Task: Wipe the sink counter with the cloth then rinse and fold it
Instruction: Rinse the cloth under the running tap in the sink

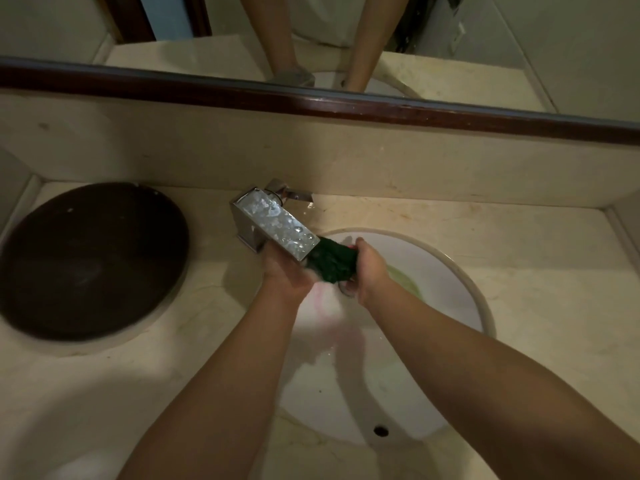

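Note:
A dark green cloth (334, 263) is bunched up under the spout of the wet chrome faucet (277, 223), over the white sink basin (446, 282). My left hand (285, 273) grips the cloth from the left, partly hidden beneath the faucet. My right hand (367, 268) grips it from the right, fingers curled around it. Both forearms reach in over the basin. The beige marble counter (540, 285) surrounds the sink.
A round dark brown lid or dish (90, 261) lies on the counter at the left. A mirror with a dark wooden frame (311, 102) runs along the back above the splashback. The sink's overflow hole (381, 430) shows near the front.

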`<state>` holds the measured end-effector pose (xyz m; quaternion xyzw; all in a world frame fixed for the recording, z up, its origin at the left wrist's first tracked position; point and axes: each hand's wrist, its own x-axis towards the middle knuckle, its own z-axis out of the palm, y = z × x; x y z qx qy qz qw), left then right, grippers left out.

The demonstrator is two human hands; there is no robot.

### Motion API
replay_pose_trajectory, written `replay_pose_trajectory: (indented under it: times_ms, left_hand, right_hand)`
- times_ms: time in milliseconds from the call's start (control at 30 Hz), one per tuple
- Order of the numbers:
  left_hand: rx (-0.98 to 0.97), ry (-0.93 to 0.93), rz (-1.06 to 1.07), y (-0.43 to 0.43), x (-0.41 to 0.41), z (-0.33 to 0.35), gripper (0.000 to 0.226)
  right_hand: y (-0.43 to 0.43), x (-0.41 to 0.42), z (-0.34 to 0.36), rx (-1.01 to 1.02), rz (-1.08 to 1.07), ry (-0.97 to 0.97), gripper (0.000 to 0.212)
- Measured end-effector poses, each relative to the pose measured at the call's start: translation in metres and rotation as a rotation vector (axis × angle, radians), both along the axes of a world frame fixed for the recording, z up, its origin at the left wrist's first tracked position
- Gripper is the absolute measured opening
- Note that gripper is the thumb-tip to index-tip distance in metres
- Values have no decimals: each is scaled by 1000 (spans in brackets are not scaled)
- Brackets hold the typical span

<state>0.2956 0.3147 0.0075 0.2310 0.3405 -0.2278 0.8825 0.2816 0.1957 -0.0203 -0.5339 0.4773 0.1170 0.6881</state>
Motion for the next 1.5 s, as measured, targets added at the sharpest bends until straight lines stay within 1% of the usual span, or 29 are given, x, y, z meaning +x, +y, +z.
replay_pose_trajectory:
  times_ms: [33,67,133,167,233,333,400,467,567,600,633,667,700,733,800,867,933,967,1000,1033,1067,1133,1200,1267,1333,1367,1433,1500]
  left_hand:
    - [17,-36,-4,4,0,1,41]
    - [31,-51,-5,7,0,-4,41]
    - [38,-42,-47,10,1,-6,36]
    - [80,-39,-74,9,-1,-5,32]
    - [211,-44,-118,5,-4,-4,28]
    - [335,-67,-161,4,-3,-13,26]
    - [469,-144,-216,4,-3,-21,17]
    - [631,-216,-263,2,-4,-24,13]
    - [711,-264,-261,-2,-6,-21,11]
    - [714,-256,-236,-3,-7,-19,7]
    - [661,-243,-186,-4,-8,-18,2]
    - [558,-195,-137,-5,-9,-13,6]
    - [428,-151,-91,-7,-9,-11,17]
    - [345,-106,-64,-7,-9,-10,26]
    - [285,-31,-6,-7,-7,-14,35]
    - [267,3,36,-5,-4,-17,33]
    - [321,22,37,-5,-3,-18,24]
    - [322,17,41,-5,-4,-19,21]
    - [298,10,42,-5,-5,-19,22]
    - [253,-3,39,-5,-6,-16,26]
    - [219,-13,45,-4,-7,-14,28]
    - [239,-24,67,-4,-4,-14,25]
    - [319,-41,104,-5,0,-18,23]
    - [416,-43,140,-5,4,-24,26]
    - [403,-62,134,-5,7,-29,29]
    - [381,-62,123,-6,6,-26,29]
    - [387,-48,79,-7,5,-22,31]
    - [337,-69,77,-10,4,-19,33]
  right_hand:
    - [-4,-4,-1,-10,-6,29,26]
    - [-5,-8,-3,-7,0,53,29]
    - [-4,-18,-8,2,18,95,42]
    - [0,-23,-10,45,2,112,47]
    - [11,-27,-13,215,-80,89,52]
    - [29,-29,-13,365,-206,29,45]
    - [38,-26,-11,436,-269,-28,46]
    - [43,-22,-6,440,-288,-63,48]
    - [47,-16,1,391,-262,-86,36]
    - [49,-14,-1,362,-240,-73,36]
    - [52,-12,-2,338,-205,-61,40]
    - [55,-12,0,330,-163,-47,49]
    - [58,-11,-3,329,-124,-24,57]
    - [59,-10,-8,325,-92,5,61]
    - [58,-5,-20,274,-55,51,51]
    - [58,-1,-29,229,-69,35,43]
    - [61,0,-20,183,-99,15,36]
    - [62,-2,-14,155,-109,12,27]
    - [63,-4,-7,123,-122,20,15]
    - [64,-5,-3,101,-154,18,9]
    - [64,-5,-2,90,-188,13,14]
    - [67,-5,-3,83,-221,-37,21]
    - [70,-5,-4,19,-249,-92,24]
    - [68,-5,2,-54,-232,-123,25]
    - [66,-5,3,-126,-201,-149,25]
    - [67,-5,3,-154,-208,-153,29]
    - [68,-3,1,-235,-211,-112,38]
    - [68,1,2,-315,-180,-62,42]
